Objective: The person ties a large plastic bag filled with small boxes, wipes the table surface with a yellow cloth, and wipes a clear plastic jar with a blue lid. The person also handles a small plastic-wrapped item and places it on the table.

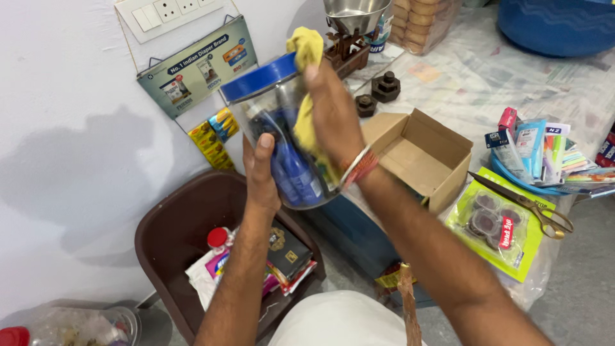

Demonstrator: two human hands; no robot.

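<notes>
The left hand (259, 168) grips the underside of a clear jar (282, 138) with a blue lid (259, 78), fingers curled against its wall – the jar is tilted, raised above a brown bin (170, 240). The right hand (333, 112) presses a yellow cloth (306, 48) to the jar's side, fingers closed over the cloth – an open cardboard box (419, 154) sits just beyond its wrist

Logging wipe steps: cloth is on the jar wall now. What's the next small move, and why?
Probably slide the yellow cloth further down the clear jar. The right hand presses it near the blue lid, the left hand steadies the base, and the lower wall is uncovered.
</notes>
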